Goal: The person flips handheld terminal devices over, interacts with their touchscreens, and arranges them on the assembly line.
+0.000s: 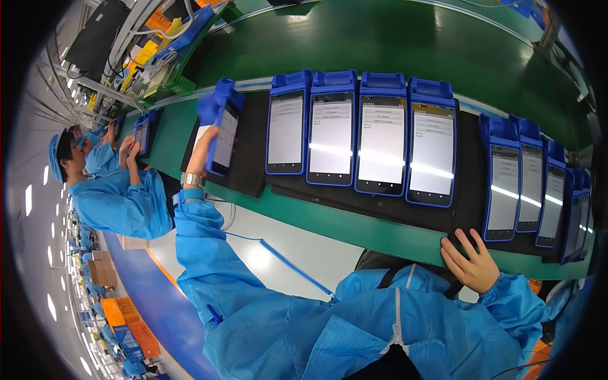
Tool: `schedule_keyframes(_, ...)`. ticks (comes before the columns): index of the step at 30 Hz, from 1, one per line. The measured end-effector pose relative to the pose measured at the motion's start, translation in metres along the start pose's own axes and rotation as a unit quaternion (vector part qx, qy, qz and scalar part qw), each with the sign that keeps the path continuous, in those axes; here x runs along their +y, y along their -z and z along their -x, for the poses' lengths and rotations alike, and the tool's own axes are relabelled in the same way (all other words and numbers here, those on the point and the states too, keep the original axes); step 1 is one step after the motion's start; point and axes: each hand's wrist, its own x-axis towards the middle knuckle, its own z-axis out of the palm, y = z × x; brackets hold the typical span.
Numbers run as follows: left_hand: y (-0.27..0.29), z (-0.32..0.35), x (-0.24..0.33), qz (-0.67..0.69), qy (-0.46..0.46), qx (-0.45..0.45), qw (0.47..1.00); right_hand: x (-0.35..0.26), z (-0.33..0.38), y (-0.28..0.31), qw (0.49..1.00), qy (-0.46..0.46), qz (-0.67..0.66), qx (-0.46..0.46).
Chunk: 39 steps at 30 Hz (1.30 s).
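Observation:
My left hand (201, 152) is closed round the edge of a blue handheld payment terminal (225, 140), at the left end of a black mat. Its upper part is slightly smeared by motion. To its right stand several like terminals in a row, screens lit, among them a terminal (285, 134) nearest my left hand and another terminal (432, 152) at the row's right end. My right hand (474, 263) rests on the front edge of the bench, fingers spread, holding nothing. Beyond it sits a second group of terminals, with a terminal (503, 190) closest to that hand.
The black mat (354, 201) lies on a green bench (304, 218). Behind runs a broad green surface (380, 44). A co-worker (120, 196) in blue sits at the left, hands near another device (143, 136). A coiled blue cord (294, 269) hangs between my sleeve and clothing.

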Motion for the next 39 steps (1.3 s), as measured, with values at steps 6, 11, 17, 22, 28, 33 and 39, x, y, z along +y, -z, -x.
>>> schedule_keyframes(6, 0.012, -0.018, -0.015, 0.25, 0.01, -0.362, 0.898, -0.001, -0.001, -0.003, 1.0, -0.002, 0.0, 0.007)
schedule_keyframes(11, -0.015, -0.018, -0.02, -0.021, -0.042, -0.016, 0.999, -0.002, -0.002, -0.004, 1.0, 0.0, -0.005, 0.006)
schedule_keyframes(17, -0.025, -0.027, -0.024, 0.028, -0.074, 0.058, 0.995, -0.002, 0.005, -0.013, 1.0, -0.008, -0.002, 0.025)
schedule_keyframes(22, 0.017, -0.064, -0.061, 0.038, -0.15, 0.092, 0.984, 0.0, -0.017, 0.005, 0.991, -0.023, -0.011, 0.131)
schedule_keyframes(28, -0.015, -0.036, -0.012, -0.341, -0.308, 0.163, 0.873, 0.067, 0.05, 0.091, 0.988, 0.074, -0.061, 0.123)
schedule_keyframes(33, -0.174, 0.085, 0.054, -0.227, -0.449, 0.011, 0.864, 0.073, 0.074, 0.107, 0.974, 0.113, -0.115, 0.16)
schedule_keyframes(39, -0.335, 0.183, 0.124, -0.279, -0.654, -0.28, 0.645, 0.071, 0.066, 0.109, 0.964, 0.134, -0.131, 0.188)
